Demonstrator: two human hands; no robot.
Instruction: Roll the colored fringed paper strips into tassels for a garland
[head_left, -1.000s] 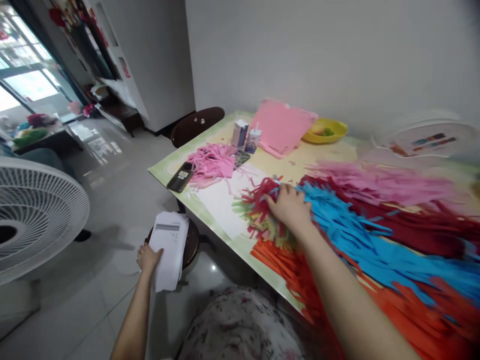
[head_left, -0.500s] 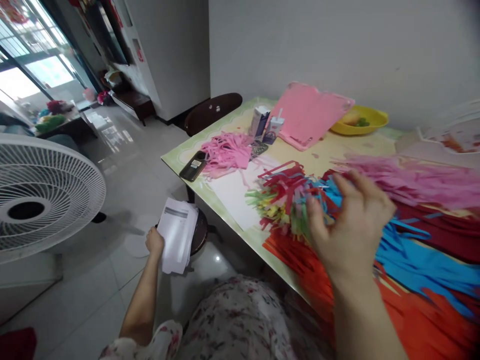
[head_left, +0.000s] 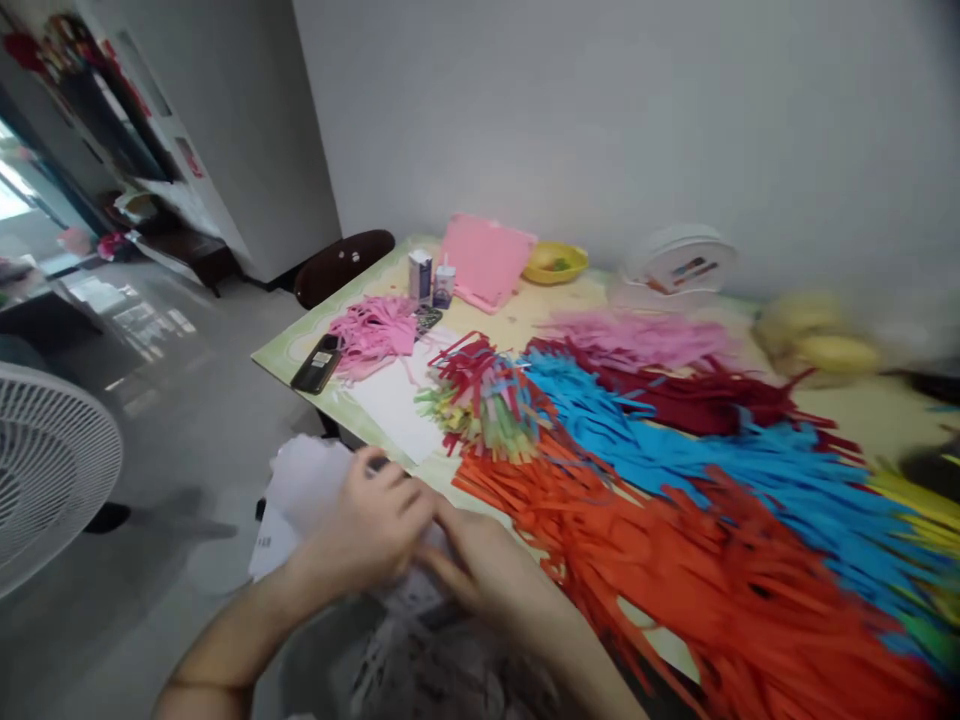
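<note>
A sheaf of white papers [head_left: 307, 480] is held beside the table's near edge, over the floor, and looks bent or curled. My left hand [head_left: 367, 525] is closed on it, fingers pointing right. My right hand [head_left: 469, 550] meets the left one at the papers' right side, its fingers partly hidden and curled round the sheets. A small dark patch shows by the left fingertips; what it is cannot be made out. Just beyond the hands, a bundle of multicoloured paper strips [head_left: 487, 395] lies on the table next to orange fringed paper [head_left: 637, 540].
Blue fringed paper [head_left: 637, 440], dark red fringe [head_left: 690, 400] and pink strips [head_left: 375, 335] spread over the table. A phone [head_left: 316, 365], drink cartons [head_left: 431, 280], a pink tablet case [head_left: 487, 260] and a yellow bowl [head_left: 555, 263] stand farther back. A fan [head_left: 52, 480] is at left.
My right hand has left the air above the coloured strips and come to the papers. My left hand has brought the papers right, toward my body. The view has turned right.
</note>
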